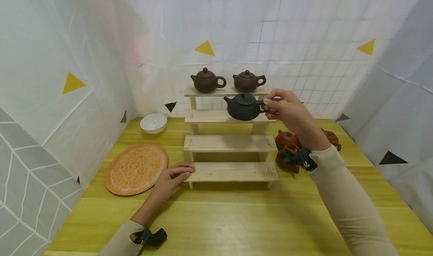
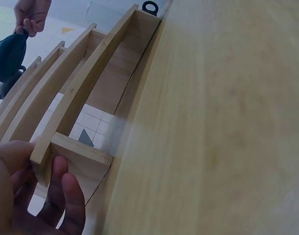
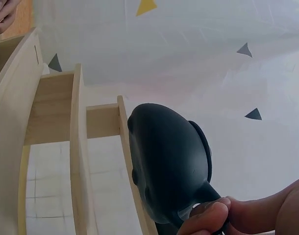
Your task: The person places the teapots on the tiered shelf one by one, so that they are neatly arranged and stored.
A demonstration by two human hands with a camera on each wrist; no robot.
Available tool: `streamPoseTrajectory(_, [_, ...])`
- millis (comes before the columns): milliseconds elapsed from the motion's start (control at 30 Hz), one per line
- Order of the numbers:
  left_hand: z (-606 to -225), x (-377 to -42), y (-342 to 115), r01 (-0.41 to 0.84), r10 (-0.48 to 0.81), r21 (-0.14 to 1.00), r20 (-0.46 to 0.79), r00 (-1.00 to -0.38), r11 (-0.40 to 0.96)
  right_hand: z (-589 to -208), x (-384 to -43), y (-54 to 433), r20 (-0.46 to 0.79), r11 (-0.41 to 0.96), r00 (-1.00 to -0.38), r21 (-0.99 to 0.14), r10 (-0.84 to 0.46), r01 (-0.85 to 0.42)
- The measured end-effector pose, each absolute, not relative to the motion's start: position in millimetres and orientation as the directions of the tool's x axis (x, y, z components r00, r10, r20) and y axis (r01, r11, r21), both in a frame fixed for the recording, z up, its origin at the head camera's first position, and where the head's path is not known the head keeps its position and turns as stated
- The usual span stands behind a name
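Note:
My right hand (image 1: 287,107) pinches a black teapot (image 1: 244,107) by its handle. The pot hangs level in front of the second-highest board of a wooden stepped shelf (image 1: 230,143), spout to the left. In the right wrist view the teapot (image 3: 164,161) fills the middle, with thumb and fingers on its handle. My left hand (image 1: 172,177) grips the left end of the lowest board. In the left wrist view, this hand (image 2: 37,196) has thumb and fingers on both sides of the board end. Two brown teapots, one left (image 1: 205,81) and one right (image 1: 247,82), stand on the top board.
Reddish-brown teapots (image 1: 286,139) stand on the table right of the shelf, partly behind my right wrist. Another reddish-brown one (image 1: 331,137) is farther right. At the back left is a white bowl (image 1: 153,123), with a round orange mat (image 1: 135,169) in front of it.

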State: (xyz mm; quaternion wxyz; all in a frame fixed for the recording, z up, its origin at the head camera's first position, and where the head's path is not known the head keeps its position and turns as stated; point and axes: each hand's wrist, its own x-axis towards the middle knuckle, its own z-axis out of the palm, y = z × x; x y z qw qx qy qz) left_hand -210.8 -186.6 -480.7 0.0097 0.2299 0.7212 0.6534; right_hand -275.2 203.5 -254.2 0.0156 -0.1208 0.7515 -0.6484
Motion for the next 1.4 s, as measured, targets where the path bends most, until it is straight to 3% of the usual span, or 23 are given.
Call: streamPoseTrajectory(1400, [-479.9,-209.6,-186.1,0.309,0.337,0.951,0.282,-0.898,0.028,-275.9,-314.7,129.7,0.129,0.073,-0.951,-0.985,-0.280,-0.155])
